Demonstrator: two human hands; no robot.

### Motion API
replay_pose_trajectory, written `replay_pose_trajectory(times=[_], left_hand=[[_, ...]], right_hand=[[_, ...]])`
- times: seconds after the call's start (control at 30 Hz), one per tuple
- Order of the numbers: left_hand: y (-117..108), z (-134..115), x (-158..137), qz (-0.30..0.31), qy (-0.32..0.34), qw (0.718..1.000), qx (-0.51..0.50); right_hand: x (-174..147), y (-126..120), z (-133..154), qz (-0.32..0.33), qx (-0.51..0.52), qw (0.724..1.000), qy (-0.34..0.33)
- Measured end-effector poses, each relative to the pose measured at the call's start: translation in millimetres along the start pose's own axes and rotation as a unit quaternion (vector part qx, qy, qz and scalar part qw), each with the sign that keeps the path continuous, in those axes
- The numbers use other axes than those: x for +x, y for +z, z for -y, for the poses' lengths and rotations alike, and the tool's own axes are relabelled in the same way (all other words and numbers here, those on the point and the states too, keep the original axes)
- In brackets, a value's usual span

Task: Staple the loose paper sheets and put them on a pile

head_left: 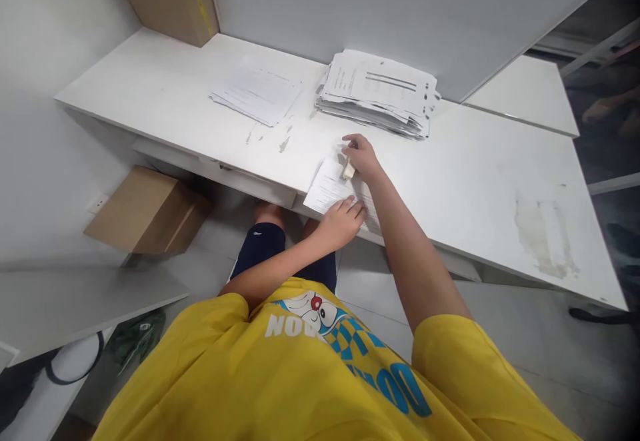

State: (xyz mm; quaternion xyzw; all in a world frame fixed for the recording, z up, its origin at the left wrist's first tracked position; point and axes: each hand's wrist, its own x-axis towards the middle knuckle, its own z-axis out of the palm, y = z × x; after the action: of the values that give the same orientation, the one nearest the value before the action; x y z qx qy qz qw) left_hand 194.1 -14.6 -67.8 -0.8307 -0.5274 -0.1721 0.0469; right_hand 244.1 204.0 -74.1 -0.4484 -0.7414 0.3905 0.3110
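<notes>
On scuffed white desk (475, 181), flat grey partition (400, 14) behind: right hand (361, 158) pinching cream block (349, 170); left hand (343, 222) splayed on printed paper (324, 188).

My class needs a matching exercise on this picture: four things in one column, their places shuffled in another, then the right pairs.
Things
1. Small cream-coloured object
2. White printed paper at the near edge
3. Thick stack of white printed papers
4. Brown cardboard box with a yellow stripe

Places
A. Beyond the right hand, near the grey panel
B. Far left of the white desk
C. In the right hand
D. Under the left hand

Pairs: 1-C, 2-D, 3-A, 4-B
</notes>
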Motion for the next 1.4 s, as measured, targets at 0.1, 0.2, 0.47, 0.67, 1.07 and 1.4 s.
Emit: replay_pose_trajectory(times=[0.1, 0.2, 0.47, 0.67, 1.07, 1.4], left_hand=[[7.3, -11.6, 9.1, -0.003, -0.020, 1.000, -0.004], [9.6, -13.8, 11.7, 0.002, -0.017, 1.000, -0.018], [14.8, -0.8, 7.7, -0.011, 0.006, 0.997, -0.075], [20.3, 2.7, 11.3, 0.003, 0.012, 0.995, -0.095], [29.1, 4.9, 7.8, 0.043, 0.005, 0.992, -0.118], [10.0, 32.7, 11.2, 0.071, 0.055, 0.996, -0.013]], right_hand=[[0.6, -1.2, 11.5, -0.028, -0.054, 0.997, 0.039], [3.8, -2.5, 25.4, -0.030, -0.080, 0.995, 0.054], [7.9, 20.6, 54.3, -0.012, -0.248, 0.960, 0.132], [8.7, 28.3, 35.8, -0.016, -0.252, 0.964, 0.083], [6.4, 40.0, 12.4, -0.069, -0.219, 0.973, 0.027], [0.3, 39.2, 77.8, -0.023, -0.307, 0.946, 0.102]])
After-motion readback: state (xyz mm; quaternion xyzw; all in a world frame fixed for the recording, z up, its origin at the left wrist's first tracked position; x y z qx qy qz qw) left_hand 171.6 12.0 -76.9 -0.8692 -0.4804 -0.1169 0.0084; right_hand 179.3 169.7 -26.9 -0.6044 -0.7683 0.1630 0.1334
